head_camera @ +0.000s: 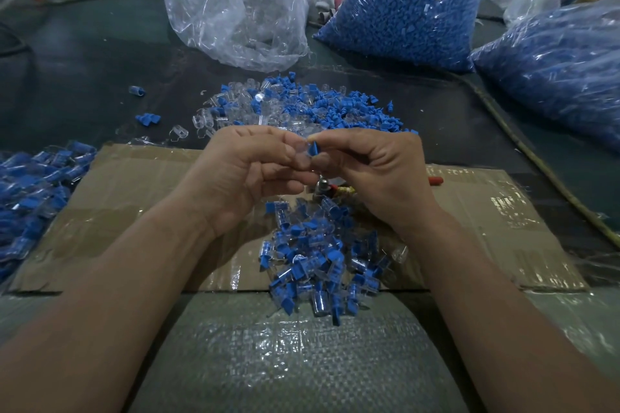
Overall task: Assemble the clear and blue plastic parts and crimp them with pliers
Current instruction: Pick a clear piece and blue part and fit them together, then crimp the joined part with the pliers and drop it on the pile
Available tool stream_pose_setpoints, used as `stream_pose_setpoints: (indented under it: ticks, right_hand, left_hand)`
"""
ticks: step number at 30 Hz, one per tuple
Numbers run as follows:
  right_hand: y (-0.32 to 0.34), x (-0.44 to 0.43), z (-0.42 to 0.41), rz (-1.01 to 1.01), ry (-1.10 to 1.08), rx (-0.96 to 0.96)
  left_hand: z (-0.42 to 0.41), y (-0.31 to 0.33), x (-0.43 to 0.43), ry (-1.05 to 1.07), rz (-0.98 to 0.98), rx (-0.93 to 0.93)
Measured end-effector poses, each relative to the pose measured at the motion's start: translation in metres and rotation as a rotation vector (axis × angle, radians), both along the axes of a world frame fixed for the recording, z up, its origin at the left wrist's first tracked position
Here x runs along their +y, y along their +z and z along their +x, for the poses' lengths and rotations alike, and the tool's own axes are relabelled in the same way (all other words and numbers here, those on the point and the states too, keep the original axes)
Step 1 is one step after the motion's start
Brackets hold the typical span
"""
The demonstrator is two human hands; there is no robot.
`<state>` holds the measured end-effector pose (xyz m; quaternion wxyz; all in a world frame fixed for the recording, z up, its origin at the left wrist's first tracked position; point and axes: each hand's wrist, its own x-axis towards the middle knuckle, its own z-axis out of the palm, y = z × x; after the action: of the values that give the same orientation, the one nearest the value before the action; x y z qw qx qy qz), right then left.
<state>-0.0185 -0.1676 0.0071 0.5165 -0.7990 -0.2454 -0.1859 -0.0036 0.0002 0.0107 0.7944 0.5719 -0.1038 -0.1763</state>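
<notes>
Our left hand (pixel 248 171) seemingly pinches the clear part (pixel 301 155); our right hand (pixel 372 174) pinches the blue part (pixel 314 148); we judge both light, stiff, slick, best held by their sides

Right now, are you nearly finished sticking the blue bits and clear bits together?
Not nearly. Done: a pile of joined pieces on the cardboard, plus a heap at the left. In hand: the left hand holds a clear part while the right hand pinches a blue part against it. Left: a loose pile beyond the hands and full bags of blue parts. The pliers lie unused.
</notes>
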Motion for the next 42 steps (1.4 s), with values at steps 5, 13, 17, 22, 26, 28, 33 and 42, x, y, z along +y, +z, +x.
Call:
stream_pose_setpoints:
  ticks: [5, 13, 17, 22, 26, 28, 33, 42]
  right_hand:
    - [0.002, 0.001, -0.002, -0.019, 0.002, -0.016]
    - [0.004, 0.003, -0.004, -0.134, -0.018, -0.096]
    - [0.004, 0.003, -0.003, -0.149, -0.024, -0.097]
    - [0.009, -0.001, -0.003, -0.239, -0.079, -0.019]
    - [0.018, -0.025, 0.002, -0.279, -0.226, 0.231]
    - [0.023, -0.042, 0.004, -0.406, -0.231, 0.394]
    - [0.027, -0.07, 0.005, -0.67, -0.098, 0.723]
    - [0.02, -0.063, 0.008, -0.911, -0.161, 0.622]
  left_hand:
    - [0.0, 0.001, 0.0, 0.03, 0.035, -0.018]
    - [-0.003, 0.0, -0.001, 0.058, 0.108, -0.047]
    - [-0.002, 0.0, -0.001, 0.055, 0.12, -0.064]
    - [-0.002, -0.002, -0.001, 0.098, 0.092, -0.041]
    - [0.001, -0.002, 0.0, 0.202, 0.061, -0.026]
    - [0.002, -0.002, 0.001, 0.226, 0.056, -0.019]
    - [0.003, -0.003, 0.002, 0.244, 0.041, 0.001]
    - [0.004, -0.004, 0.003, 0.225, 0.056, -0.001]
